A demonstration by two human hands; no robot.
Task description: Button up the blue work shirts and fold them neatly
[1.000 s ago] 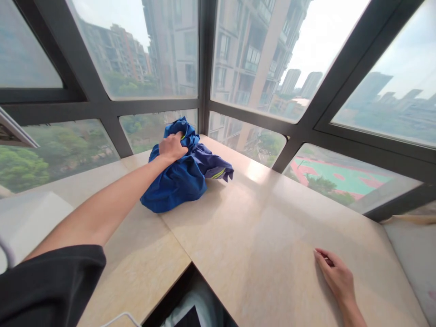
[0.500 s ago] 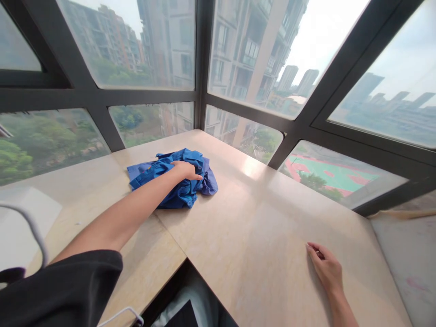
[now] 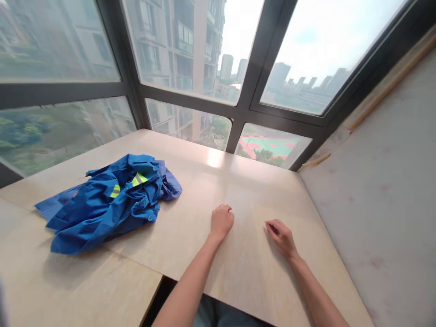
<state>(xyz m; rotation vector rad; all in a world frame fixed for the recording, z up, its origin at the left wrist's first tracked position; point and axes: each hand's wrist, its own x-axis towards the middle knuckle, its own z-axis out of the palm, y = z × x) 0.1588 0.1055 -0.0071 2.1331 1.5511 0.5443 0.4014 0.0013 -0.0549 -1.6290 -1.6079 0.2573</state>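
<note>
A crumpled blue garment [image 3: 109, 202] with yellow-green reflective stripes lies on the beige stone counter [image 3: 238, 181], left of centre. My left hand [image 3: 221, 221] rests on the counter to the right of the garment, apart from it, fingers curled into a loose fist with nothing in it. A little further right, my right hand [image 3: 281, 237] lies on the counter with its fingers loosely bent and nothing held.
Dark-framed windows [image 3: 245, 109] wrap round the far edges of the counter. A pale wall [image 3: 381, 181] closes the right side. A dark gap [image 3: 163, 299] opens in the counter's near edge, with my legs below.
My left hand has let go of the blue garment, which now lies flat on the counter, and drawn back to the right beside my right hand. The view has swung right.
</note>
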